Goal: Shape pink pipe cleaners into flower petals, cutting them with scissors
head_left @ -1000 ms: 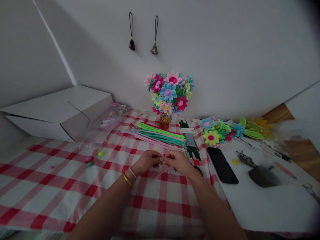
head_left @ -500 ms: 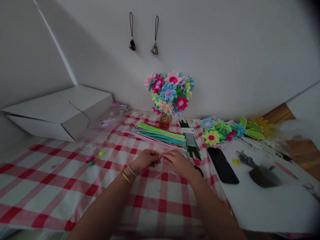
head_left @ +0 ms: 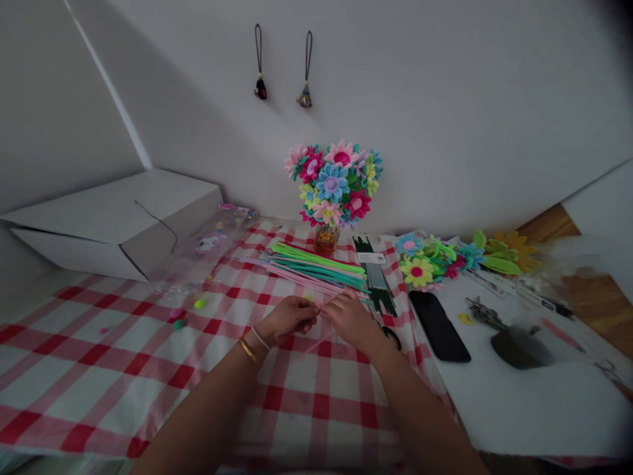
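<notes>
Pink pipe cleaner [head_left: 320, 309] pinched by left hand [head_left: 291, 317] and right hand [head_left: 352, 321], latter's knuckles now raised higher.

On the left wrist, a smooth, rounded, gold-coloured bangle [head_left: 248, 351] is worn, and just beside it, closer to the left hand [head_left: 291, 316], a thinner, pale pinkish band [head_left: 260, 338], whose material cannot be made out. Both forearms are left uncovered by sleeves, as is the right hand [head_left: 349, 322].

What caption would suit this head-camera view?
Two hands, left and right, meet over a checked tablecloth before a vase of colorful fuzzy flowers.
</notes>
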A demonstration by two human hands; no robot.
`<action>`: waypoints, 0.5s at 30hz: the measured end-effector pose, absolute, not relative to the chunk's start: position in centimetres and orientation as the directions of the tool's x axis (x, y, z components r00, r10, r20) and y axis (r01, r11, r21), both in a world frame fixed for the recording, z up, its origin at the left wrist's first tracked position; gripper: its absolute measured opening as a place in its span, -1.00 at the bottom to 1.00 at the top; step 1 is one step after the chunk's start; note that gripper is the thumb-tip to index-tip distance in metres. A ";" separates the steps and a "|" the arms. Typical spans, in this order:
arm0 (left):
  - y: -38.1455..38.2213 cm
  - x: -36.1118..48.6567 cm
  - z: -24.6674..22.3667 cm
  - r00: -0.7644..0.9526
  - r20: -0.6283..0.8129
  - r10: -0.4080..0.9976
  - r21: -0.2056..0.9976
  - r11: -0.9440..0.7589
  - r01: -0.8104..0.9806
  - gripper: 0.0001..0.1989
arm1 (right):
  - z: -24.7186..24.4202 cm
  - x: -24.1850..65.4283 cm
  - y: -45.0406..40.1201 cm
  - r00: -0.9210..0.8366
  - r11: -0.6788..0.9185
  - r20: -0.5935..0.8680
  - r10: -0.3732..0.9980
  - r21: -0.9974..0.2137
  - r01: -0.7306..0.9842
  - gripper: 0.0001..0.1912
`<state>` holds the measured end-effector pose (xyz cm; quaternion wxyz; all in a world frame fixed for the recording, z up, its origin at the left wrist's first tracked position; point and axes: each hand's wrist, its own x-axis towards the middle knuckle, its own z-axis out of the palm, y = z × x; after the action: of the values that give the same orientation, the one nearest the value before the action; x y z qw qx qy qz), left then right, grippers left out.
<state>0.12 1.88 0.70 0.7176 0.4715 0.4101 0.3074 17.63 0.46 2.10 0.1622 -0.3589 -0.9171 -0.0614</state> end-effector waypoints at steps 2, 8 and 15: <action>1.9 0.1 0.8 0.473 -0.261 0.842 0.954 0.301 -0.010 -0.71 | 2.1 17.5 0.4 -0.685 0.733 0.332 0.648 -0.031 0.679 -0.84; 1.6 0.3 1.2 0.472 0.000 0.881 0.979 -0.096 0.179 -0.73 | 1.6 17.2 0.7 -0.500 0.557 0.272 0.822 -0.569 0.606 -0.86; 1.0 0.1 1.9 0.458 0.447 0.769 0.752 -0.600 0.273 -0.81 | 0.3 15.8 0.8 -0.348 -0.070 -0.042 0.937 -0.995 -0.069 -0.86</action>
<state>0.14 1.00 1.86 0.3056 0.7971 0.3269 0.4054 15.78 0.76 0.28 0.4097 -0.3977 -0.5451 0.6139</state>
